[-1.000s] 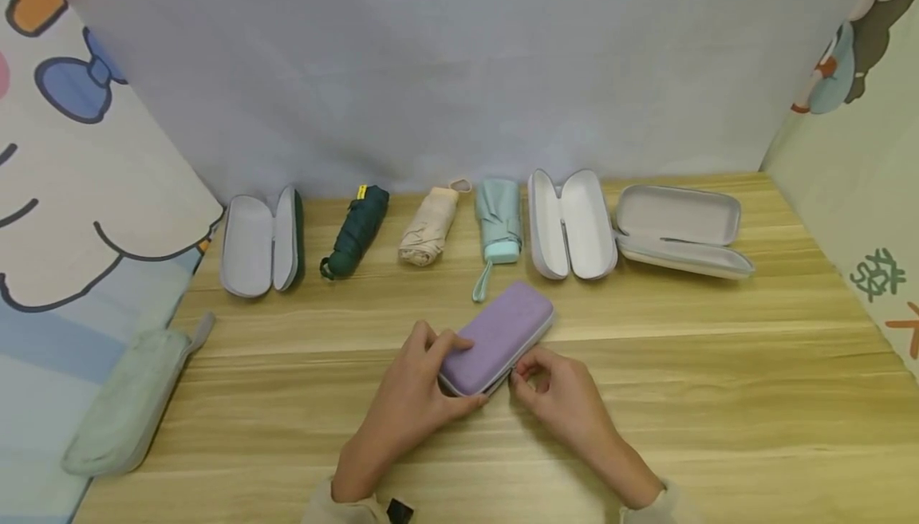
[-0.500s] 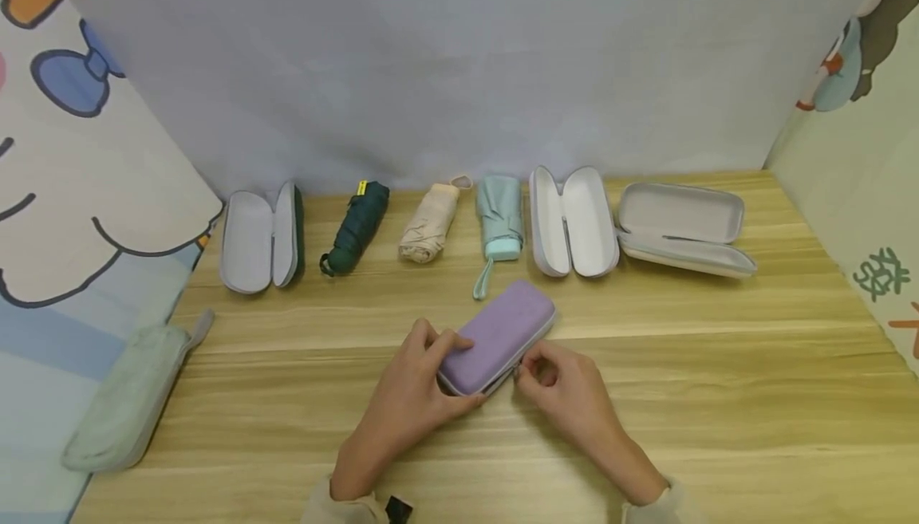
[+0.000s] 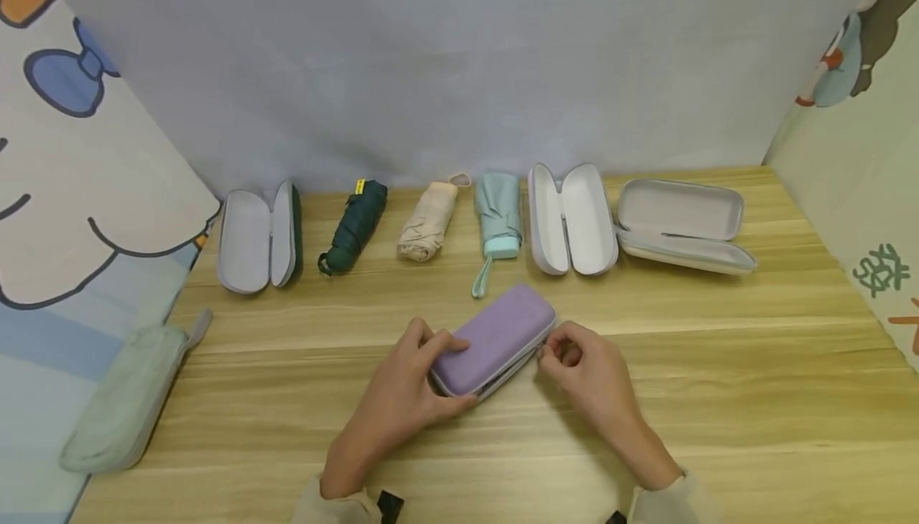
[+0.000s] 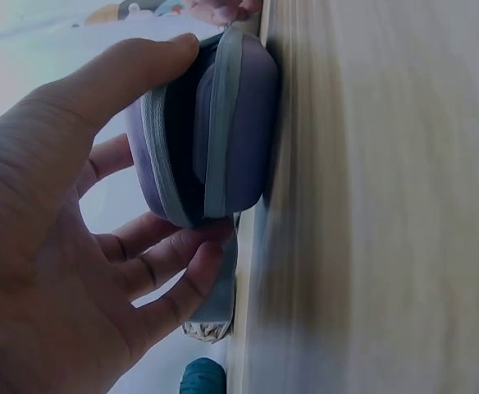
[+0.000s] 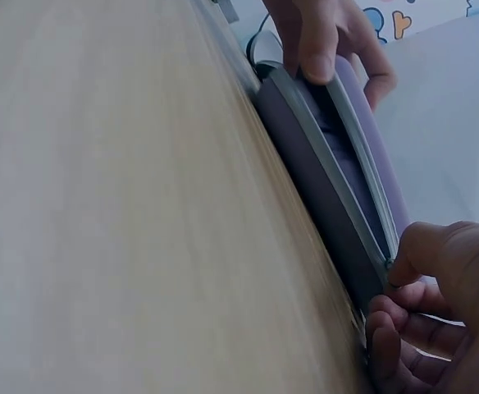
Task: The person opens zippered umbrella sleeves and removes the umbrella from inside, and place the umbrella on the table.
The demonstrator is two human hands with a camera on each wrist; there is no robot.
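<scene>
A purple zip case (image 3: 498, 336) lies at an angle on the wooden table, its near long side partly unzipped. My left hand (image 3: 402, 384) grips the near-left end, thumb at the zip edge and fingers over the top and far side. At the right end of that side, my right hand (image 3: 592, 372) pinches the zip pull (image 5: 390, 264) between thumb and forefinger. Through the gap in the left wrist view, something dark purple (image 4: 201, 131) shows inside the case; its kind cannot be made out.
Along the back stand an opened dark green case (image 3: 246, 245), a dark green folded umbrella (image 3: 356, 225), a beige one (image 3: 428, 222), a mint one (image 3: 498, 209), an opened white-lined case (image 3: 589, 221) and an opened grey-lined case (image 3: 678, 213). A pale green case (image 3: 125, 400) lies at left.
My right hand has slid right and away along the case's near side with the zip pull, and the gap behind it has lengthened. My left hand keeps its hold.
</scene>
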